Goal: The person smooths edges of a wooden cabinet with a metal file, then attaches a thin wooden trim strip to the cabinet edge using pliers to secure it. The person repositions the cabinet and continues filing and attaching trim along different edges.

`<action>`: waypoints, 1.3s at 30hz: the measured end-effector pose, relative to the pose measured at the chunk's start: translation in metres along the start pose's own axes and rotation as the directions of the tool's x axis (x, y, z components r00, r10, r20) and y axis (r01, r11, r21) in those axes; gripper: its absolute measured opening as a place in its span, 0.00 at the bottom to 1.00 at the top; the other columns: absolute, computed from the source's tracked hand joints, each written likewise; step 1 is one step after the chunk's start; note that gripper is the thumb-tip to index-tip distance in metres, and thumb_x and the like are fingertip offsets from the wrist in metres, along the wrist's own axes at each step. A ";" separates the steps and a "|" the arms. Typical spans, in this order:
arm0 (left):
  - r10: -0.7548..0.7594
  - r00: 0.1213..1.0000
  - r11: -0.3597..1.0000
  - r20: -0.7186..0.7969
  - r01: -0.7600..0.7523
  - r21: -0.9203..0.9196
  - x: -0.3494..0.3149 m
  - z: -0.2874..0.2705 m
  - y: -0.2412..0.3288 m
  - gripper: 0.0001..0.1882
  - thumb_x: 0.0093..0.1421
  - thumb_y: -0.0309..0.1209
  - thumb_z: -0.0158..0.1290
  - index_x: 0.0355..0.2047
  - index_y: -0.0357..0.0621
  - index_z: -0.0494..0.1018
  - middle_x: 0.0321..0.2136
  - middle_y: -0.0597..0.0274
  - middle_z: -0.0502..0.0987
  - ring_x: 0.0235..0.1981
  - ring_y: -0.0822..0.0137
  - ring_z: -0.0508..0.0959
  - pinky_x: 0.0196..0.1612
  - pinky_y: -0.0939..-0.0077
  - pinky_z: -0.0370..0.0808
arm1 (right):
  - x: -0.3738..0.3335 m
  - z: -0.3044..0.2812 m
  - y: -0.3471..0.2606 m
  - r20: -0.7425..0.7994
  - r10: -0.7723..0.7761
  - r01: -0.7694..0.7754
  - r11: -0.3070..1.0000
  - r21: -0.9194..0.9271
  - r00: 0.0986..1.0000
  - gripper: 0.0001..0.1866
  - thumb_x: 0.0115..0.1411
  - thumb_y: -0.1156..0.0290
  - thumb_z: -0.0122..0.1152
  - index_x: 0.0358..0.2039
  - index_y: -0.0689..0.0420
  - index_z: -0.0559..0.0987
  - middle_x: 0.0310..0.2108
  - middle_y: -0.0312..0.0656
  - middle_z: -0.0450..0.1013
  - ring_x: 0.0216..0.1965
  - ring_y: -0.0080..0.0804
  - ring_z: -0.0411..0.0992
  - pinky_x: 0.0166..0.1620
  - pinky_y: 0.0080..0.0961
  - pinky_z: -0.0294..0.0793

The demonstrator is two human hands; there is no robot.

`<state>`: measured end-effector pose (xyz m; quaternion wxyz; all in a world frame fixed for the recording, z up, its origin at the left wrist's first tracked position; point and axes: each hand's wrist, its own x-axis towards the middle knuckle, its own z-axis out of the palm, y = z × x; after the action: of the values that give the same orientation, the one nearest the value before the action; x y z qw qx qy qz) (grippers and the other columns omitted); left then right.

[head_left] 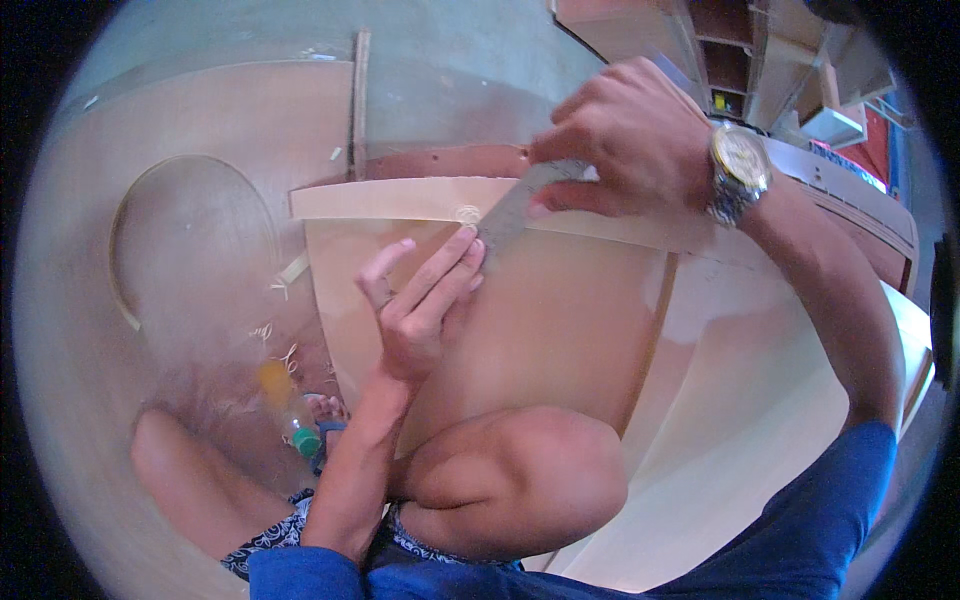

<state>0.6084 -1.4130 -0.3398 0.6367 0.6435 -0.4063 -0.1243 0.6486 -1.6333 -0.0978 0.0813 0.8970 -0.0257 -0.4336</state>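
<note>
A grey strip of sandpaper [515, 212], with faint marks on its back, slants across the pale upper rail [380, 200] of a curved wooden panel [560, 300]. Its upper end is pinched between the thumb and fingers of my right hand [625, 140], which wears a wristwatch. My left hand [425, 300] has its fingertips pressed on the strip's lower end, the little finger lifted away. Just beyond those fingertips, a small pale curled piece [467, 214], perhaps a shaving or a carved rosette, sits on the rail. The underside of the strip is hidden.
A large board with an oval outline [195, 240] lies to the left. Thin shavings [280, 345] and a bottle with a green cap [305, 440] are near my foot. A narrow wood strip [360, 105] lies beyond. Wooden furniture parts [730, 50] stand far right.
</note>
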 end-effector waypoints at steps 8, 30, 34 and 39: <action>-0.559 0.829 0.740 -0.022 0.487 -0.464 0.011 0.009 0.030 0.09 0.68 0.28 0.63 0.38 0.37 0.74 0.33 0.57 0.72 0.38 0.54 0.75 0.47 0.58 0.73 | -0.008 -0.012 -0.015 -0.014 0.020 -0.020 0.999 -0.041 1.000 0.21 0.57 0.43 0.74 0.43 0.44 0.91 0.27 0.41 0.81 0.31 0.49 0.81 0.34 0.46 0.76; -0.446 0.879 0.890 -0.167 0.415 -0.190 0.008 0.032 0.004 0.18 0.72 0.30 0.55 0.25 0.41 0.63 0.24 0.54 0.63 0.29 0.52 0.65 0.35 0.53 0.61 | 0.010 -0.005 -0.015 0.083 0.060 -0.060 0.998 0.000 0.995 0.23 0.58 0.37 0.72 0.34 0.45 0.89 0.22 0.37 0.79 0.27 0.47 0.81 0.30 0.47 0.73; -0.482 0.863 0.876 -0.151 0.468 -0.117 0.006 0.031 -0.006 0.16 0.70 0.31 0.56 0.25 0.44 0.65 0.25 0.57 0.66 0.30 0.52 0.67 0.36 0.53 0.62 | 0.020 0.000 -0.014 0.072 0.054 -0.058 0.997 0.054 0.996 0.22 0.58 0.40 0.74 0.36 0.45 0.90 0.23 0.37 0.81 0.27 0.45 0.81 0.30 0.45 0.73; -0.485 0.861 0.871 -0.153 0.461 -0.167 0.003 0.030 -0.014 0.15 0.70 0.30 0.56 0.26 0.43 0.65 0.25 0.56 0.66 0.31 0.52 0.67 0.37 0.53 0.62 | 0.030 0.001 -0.014 0.118 0.065 -0.071 0.997 0.044 0.991 0.25 0.60 0.34 0.69 0.36 0.43 0.91 0.25 0.41 0.83 0.30 0.49 0.82 0.33 0.48 0.76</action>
<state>0.5950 -1.4387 -0.3564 0.6613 0.6914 -0.1645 -0.2400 0.6663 -1.6232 -0.1238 0.0726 0.8706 -0.0713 -0.4814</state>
